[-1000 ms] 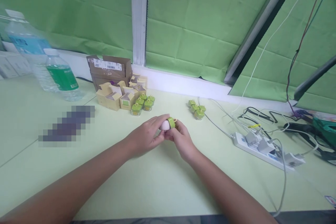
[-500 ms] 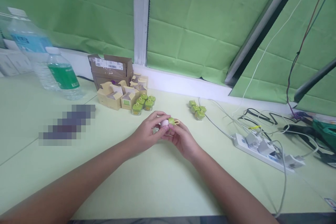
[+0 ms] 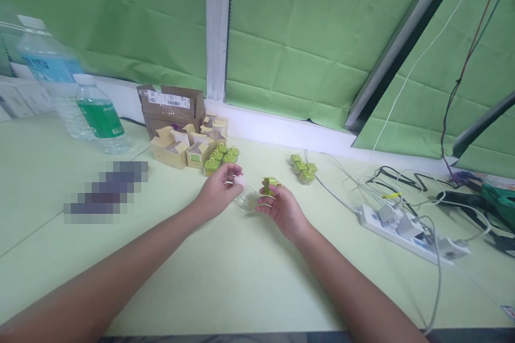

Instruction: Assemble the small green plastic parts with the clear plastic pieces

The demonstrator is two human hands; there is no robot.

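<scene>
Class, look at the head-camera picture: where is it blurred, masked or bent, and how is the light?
Head view: soft, even light, faint shadows under the arms; the large bottle at far left is smeared; a pixelated patch masks part of the table; the window frame and the blind edges lean from wide-angle distortion; the green cap in the right hand is slightly soft.

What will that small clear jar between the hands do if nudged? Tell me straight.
The clear jar looks tiny, squat and open-topped, so it probably slides lightly on the smooth table rather than tipping. It seems glassy, so likely slick and somewhat fragile. Neither the left hand nor the right hand steadies it.
</scene>
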